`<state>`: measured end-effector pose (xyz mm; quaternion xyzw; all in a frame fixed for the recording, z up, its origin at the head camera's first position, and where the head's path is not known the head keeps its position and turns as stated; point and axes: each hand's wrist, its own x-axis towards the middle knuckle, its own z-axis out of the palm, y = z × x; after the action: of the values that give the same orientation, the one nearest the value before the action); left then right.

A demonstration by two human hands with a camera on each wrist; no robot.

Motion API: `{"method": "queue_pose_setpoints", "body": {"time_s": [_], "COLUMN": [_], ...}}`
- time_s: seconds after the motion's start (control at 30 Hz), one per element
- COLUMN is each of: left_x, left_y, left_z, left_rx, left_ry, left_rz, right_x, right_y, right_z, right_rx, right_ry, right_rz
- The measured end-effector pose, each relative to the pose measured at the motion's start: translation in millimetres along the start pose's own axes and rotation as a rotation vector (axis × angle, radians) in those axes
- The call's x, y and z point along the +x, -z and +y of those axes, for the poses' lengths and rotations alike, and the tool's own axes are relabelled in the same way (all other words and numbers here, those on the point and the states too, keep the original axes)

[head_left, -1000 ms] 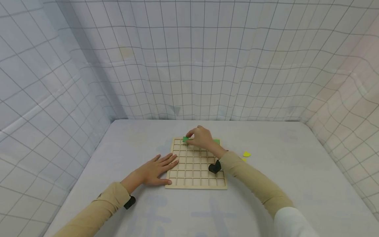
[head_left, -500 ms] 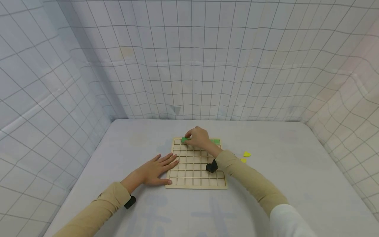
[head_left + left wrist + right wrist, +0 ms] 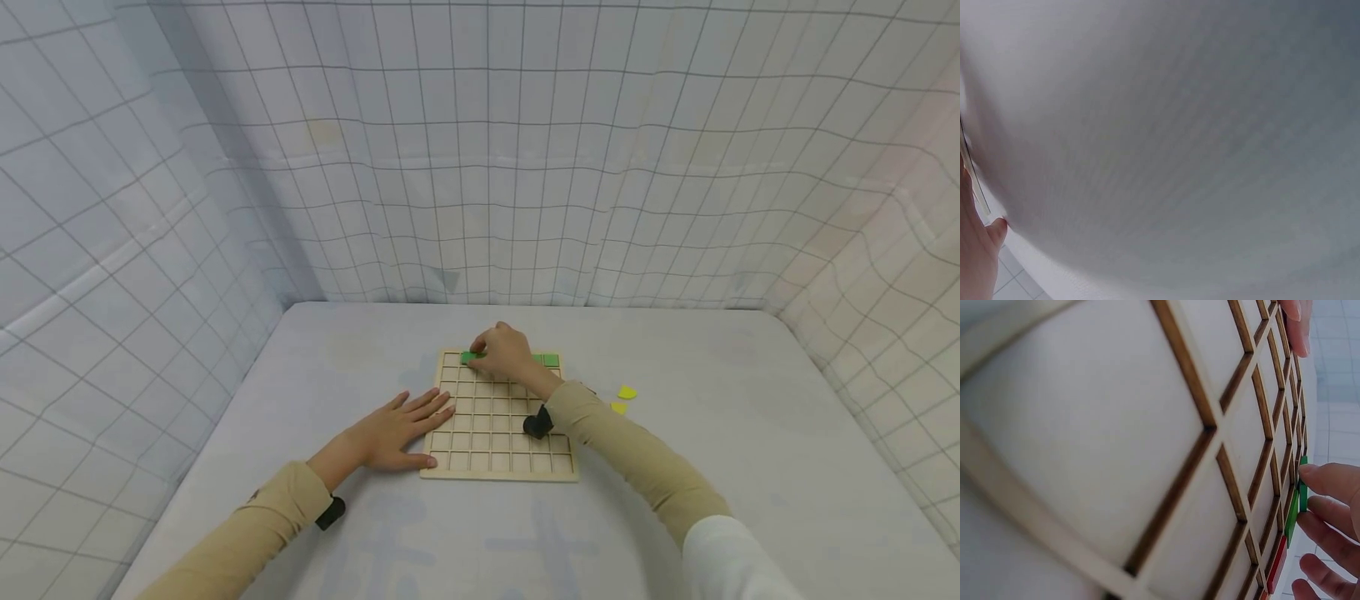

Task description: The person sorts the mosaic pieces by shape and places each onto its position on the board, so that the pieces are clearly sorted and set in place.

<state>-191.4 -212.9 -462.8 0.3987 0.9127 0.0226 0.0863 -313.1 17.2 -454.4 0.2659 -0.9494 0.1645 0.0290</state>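
– Since I only watch from afar, what does the head view give us?

– I have the left hand spread over the left edge of the wooden grid board, as if steadying it. The right hand pinches a green tile at the far row, near the board's far left corner. Other green tiles lie at that row's right end, and two yellow pieces rest on the table, right of the board.

– And the left wrist?

– Little use to me: part of that hand at the picture's edge, the rest blurred and pale.

– Right wrist?

– I see thumb and finger holding the green tile edge-on, a neighbouring green tile just beside it, then a red tile. I can't tell whether the held one is down in its cell.

– Which step, then?

– Setting tiles along the far row, I'd judge. Next calls for squaring this one to its cell, pressing it flat, and letting go without nudging its neighbours.
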Motion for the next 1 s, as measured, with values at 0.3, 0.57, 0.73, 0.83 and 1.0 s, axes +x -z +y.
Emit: {"method": "queue_pose_setpoints", "body": {"time_s": [0.3,0.57,0.73,0.83,1.0], "left_x": [-1.1,0.1,0.7,0.6,-0.3], "left_y": [1.8,1.9,0.6,0.6,1.2], "left_z": [1.1,0.5,-0.3,-0.3,0.0], "left_rx": [-0.004,0.001,-0.001,0.002,-0.002], "left_ry": [-0.016,0.004,0.009,0.012,0.013], "left_rz": [0.018,-0.011,-0.014,-0.018,-0.013], "right_x": [2.3,1.9,-0.1,-2.4,-7.8], "right_y": [-2.6,-2.1,1.3,3.6,9.7], "right_z": [0.7,2.2,4.7,7.0,10.6], "right_rx": [0.013,0.02,0.035,0.043,0.067], "right_ry": [-0.001,0.004,-0.005,-0.004,-0.004], "right_rz": [-0.023,-0.005,0.007,0.03,0.064]}}
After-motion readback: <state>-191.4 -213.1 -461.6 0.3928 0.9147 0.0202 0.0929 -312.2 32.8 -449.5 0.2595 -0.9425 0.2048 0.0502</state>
